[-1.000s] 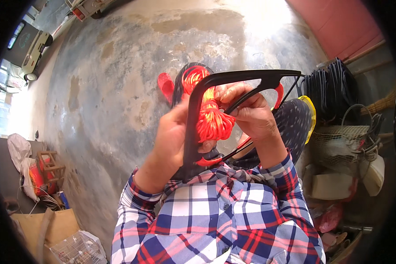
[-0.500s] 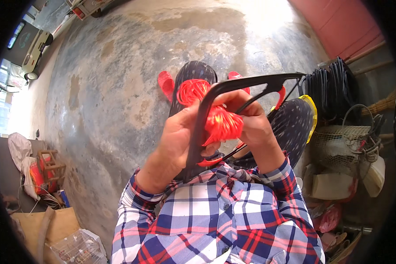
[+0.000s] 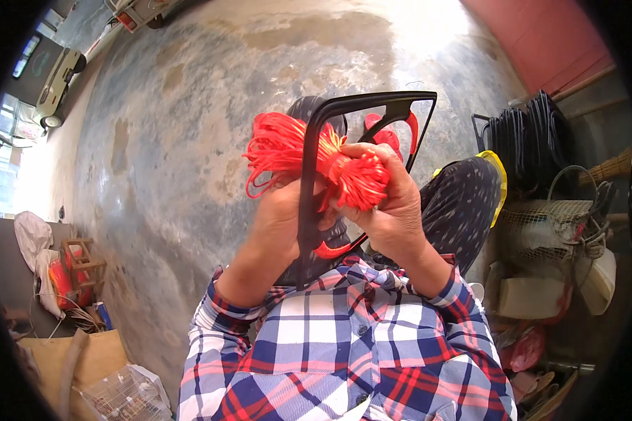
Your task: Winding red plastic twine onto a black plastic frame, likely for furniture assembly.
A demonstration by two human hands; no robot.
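Observation:
A bundle of glossy red cord [image 3: 274, 140], gathered tight in the middle, spreads in loops to the left and bunches into a round tuft at its right end. My left hand [image 3: 279, 219] is closed on the bundle from below, its fingers partly hidden behind the cord and a black frame. With bent fingers, my right hand [image 3: 395, 200] grips the tuft end. Around the bundle stands the angular black frame [image 3: 379, 100], which has curved red inner parts; its long left side crosses in front of the cord. How the frame is supported cannot be made out.
Many thin black frames [image 3: 534, 137] are stacked at the right, above a wire-mesh basket [image 3: 544, 221] and a pale container [image 3: 530, 297]. My knee [image 3: 463, 196] rises beside my right hand. A wire cage [image 3: 130, 393] lies at lower left; a vehicle [image 3: 53, 91] stands at far left.
The red cord bundle has come up and left, showing more of its loops. The black frame has turned and shifted left at its far end. My right hand has moved down slightly.

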